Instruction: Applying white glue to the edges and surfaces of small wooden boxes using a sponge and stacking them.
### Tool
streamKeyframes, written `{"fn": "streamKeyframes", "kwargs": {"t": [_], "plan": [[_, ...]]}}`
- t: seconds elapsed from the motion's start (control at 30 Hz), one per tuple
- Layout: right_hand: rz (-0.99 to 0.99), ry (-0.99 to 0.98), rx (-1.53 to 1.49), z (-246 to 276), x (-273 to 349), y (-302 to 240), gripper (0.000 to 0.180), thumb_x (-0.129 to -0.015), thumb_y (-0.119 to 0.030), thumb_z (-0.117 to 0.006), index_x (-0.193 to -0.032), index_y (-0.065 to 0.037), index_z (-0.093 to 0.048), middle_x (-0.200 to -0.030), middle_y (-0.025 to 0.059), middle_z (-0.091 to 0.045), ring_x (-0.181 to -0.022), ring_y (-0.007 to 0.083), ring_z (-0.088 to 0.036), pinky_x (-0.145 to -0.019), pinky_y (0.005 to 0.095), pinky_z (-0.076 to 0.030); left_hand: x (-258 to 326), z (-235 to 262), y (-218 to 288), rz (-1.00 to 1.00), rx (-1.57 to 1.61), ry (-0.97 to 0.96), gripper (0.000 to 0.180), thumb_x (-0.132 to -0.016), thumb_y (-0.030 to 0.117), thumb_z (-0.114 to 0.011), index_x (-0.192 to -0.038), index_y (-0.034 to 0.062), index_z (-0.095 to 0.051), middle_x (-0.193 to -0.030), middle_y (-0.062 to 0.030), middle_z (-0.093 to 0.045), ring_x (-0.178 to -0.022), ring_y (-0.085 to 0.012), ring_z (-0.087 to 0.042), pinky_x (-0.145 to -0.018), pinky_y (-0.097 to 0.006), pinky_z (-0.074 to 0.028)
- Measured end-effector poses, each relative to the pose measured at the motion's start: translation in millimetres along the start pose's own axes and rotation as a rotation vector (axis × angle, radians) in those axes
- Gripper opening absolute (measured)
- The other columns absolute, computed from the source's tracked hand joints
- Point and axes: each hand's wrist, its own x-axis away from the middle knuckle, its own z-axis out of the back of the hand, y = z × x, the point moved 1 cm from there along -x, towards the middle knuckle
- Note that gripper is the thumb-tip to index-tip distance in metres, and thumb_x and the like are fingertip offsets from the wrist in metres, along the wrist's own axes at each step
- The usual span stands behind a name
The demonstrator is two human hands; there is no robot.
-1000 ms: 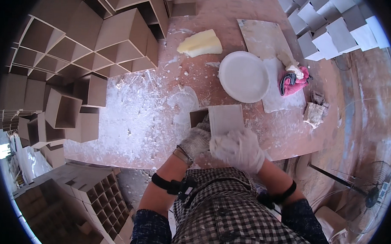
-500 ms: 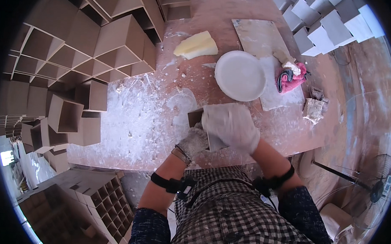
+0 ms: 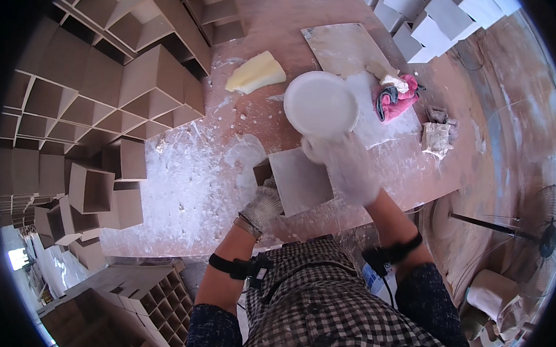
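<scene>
My left hand [image 3: 262,204], in a whitish knit glove, grips the left side of a small open-ended box [image 3: 301,182]. The box's upper face is coated greyish white, and brown board shows inside its left opening. My right hand [image 3: 350,170], also gloved, is over the box's right edge and reaches to the near rim of a round white dish [image 3: 321,106]. Motion smears this hand, so its fingers and anything in them cannot be made out. Whitish smears [image 3: 244,155] mark the table just left of the box.
Stacked brown boxes [image 3: 152,75] line the left; whitish boxes [image 3: 433,25] stand at the far right. Beyond the dish lie a yellow sponge-like piece [image 3: 256,72], a board [image 3: 345,49], a pink-and-dark cloth [image 3: 396,99] and a crusted block [image 3: 436,139]. A fan [image 3: 547,240] stands right.
My right hand has lifted off the box's upper face and moved toward the dish, baring that face. My left hand still holds the box. The whole view has shifted slightly.
</scene>
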Motion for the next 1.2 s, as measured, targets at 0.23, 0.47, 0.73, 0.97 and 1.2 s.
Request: {"fn": "streamKeyframes", "kwargs": {"t": [0.23, 0.47, 0.73, 0.97, 1.2], "plan": [[-0.295, -0.487, -0.117, -16.7, 46.6, -29.8, 0.025, -0.071, -0.008, -0.056, -0.095, -0.012, -0.062, -0.075, 0.0071, -0.058, -0.06, 0.0277, -0.058, -0.051, 0.0358, -0.045, 4.6, -8.5, -13.7, -0.09, -0.513, -0.027, 0.04, -0.086, 0.024, -0.051, -0.122, 0.0076, -0.054, -0.114, -0.0139, -0.06, -0.106, -0.0269, -0.056, -0.08, -0.04, -0.047], [-0.203, -0.592, 0.133, 40.8, 71.3, -61.9, 0.032, -0.074, -0.006, -0.05, -0.103, -0.014, -0.06, -0.081, 0.0037, -0.061, -0.061, 0.025, -0.058, -0.051, 0.0342, -0.045, 4.0, -3.4, -3.7, 0.022, 0.019, 0.041, 0.039, -0.088, 0.023, -0.048, -0.123, 0.006, -0.053, -0.118, -0.0137, -0.058, -0.108, -0.0268, -0.055, -0.088, -0.038, -0.043], [-0.165, -0.126, -0.103, 2.1, 9.8, -12.9, 0.027, -0.077, -0.009, -0.051, -0.102, -0.016, -0.061, -0.076, 0.0034, -0.061, -0.063, 0.0254, -0.059, -0.054, 0.0372, -0.047, -9.0, -22.0, -27.0, -0.224, -0.283, 0.034, 0.038, -0.088, 0.016, -0.049, -0.124, 0.0044, -0.051, -0.124, -0.0146, -0.054, -0.11, -0.0277, -0.053, -0.093, -0.038, -0.041], [-0.456, -0.283, -0.502, 20.5, 72.1, -59.3, 0.013, -0.086, -0.02, -0.054, -0.094, -0.014, -0.062, -0.074, 0.007, -0.061, -0.065, 0.0285, -0.061, -0.055, 0.0381, -0.048, -4.3, -15.1, -16.2, -0.032, 0.043, 0.047, 0.042, -0.087, 0.027, -0.05, -0.125, 0.0102, -0.052, -0.124, -0.0143, -0.054, -0.113, -0.0328, -0.049, -0.09, -0.041, -0.043], [-0.853, -0.182, -0.752, -41.1, 45.3, 25.4, 0.018, -0.074, -0.014, -0.061, -0.092, -0.013, -0.064, -0.073, 0.0087, -0.061, -0.065, 0.0264, -0.06, -0.055, 0.0402, -0.047, -6.1, 8.4, 12.7, -0.071, -0.345, -0.095, 0.041, -0.09, 0.029, -0.048, -0.125, 0.0096, -0.051, -0.128, -0.0154, -0.051, -0.117, -0.0329, -0.047, -0.093, -0.042, -0.042]]}}
